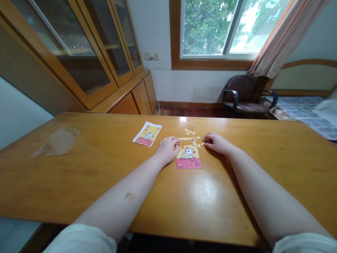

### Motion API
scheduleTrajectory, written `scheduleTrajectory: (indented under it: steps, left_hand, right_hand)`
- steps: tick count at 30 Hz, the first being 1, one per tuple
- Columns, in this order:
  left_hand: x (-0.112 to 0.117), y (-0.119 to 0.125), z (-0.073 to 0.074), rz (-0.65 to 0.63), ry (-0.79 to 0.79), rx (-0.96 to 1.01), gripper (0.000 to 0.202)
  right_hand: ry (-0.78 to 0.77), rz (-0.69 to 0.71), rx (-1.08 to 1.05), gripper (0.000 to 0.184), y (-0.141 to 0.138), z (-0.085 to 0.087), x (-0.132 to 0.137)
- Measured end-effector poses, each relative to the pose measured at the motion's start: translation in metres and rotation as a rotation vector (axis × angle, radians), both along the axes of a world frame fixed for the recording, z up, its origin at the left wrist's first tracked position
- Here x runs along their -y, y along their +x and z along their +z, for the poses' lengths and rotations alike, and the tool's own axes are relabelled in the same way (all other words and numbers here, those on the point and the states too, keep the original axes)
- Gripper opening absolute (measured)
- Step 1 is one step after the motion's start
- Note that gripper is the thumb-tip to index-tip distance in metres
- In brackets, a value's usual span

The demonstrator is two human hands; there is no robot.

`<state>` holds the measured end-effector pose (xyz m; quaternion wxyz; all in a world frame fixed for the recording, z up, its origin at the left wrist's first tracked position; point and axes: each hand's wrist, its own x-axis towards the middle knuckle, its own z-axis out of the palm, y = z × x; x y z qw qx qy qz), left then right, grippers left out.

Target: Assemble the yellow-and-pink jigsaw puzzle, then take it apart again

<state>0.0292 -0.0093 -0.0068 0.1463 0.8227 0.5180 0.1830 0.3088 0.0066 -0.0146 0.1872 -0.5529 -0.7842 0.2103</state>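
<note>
A partly assembled jigsaw puzzle [189,162] lies flat on the table, with a white cartoon animal on yellow above a pink base. A gap shows the tabletop in its upper part. My left hand [168,149] rests against the puzzle's upper left edge, its fingers curled onto the border. To the right of the puzzle, my right hand [217,142] has its fingertips pinched at a yellow puzzle piece [202,144]; the fingers partly cover it. Several other loose pieces [189,132] lie just beyond the puzzle's top edge.
A reference picture sheet [147,134] with the same design lies left of the puzzle. A clear plastic bag [59,141] sits at the far left of the wooden table [105,140]. Beyond the table are a glass-door cabinet [116,79], an office chair [240,92] and a bed [302,110].
</note>
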Motion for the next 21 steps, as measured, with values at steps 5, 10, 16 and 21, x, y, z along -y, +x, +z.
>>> scheduleTrajectory:
  steps: [5,10,16,21]
  left_hand:
    - [0.0002,-0.001,0.0006,0.001,0.0,-0.017,0.029]
    - [0.0016,-0.0007,0.0024,0.005,0.001,-0.058,0.03]
    - [0.0011,-0.001,0.0007,-0.015,0.017,-0.074,0.031]
    - [0.0013,-0.0006,0.0016,-0.021,0.014,-0.071,0.031]
  right_hand:
    - [0.016,0.002,0.018,0.003,0.0013,-0.0024,-0.0011]
    - [0.033,-0.014,0.044,0.003,-0.0002,-0.0017,0.0002]
    - [0.064,-0.042,0.085,0.008,-0.0029,0.0011,0.0029]
    - [0.115,-0.092,0.112,0.013,-0.0046,0.002,0.0041]
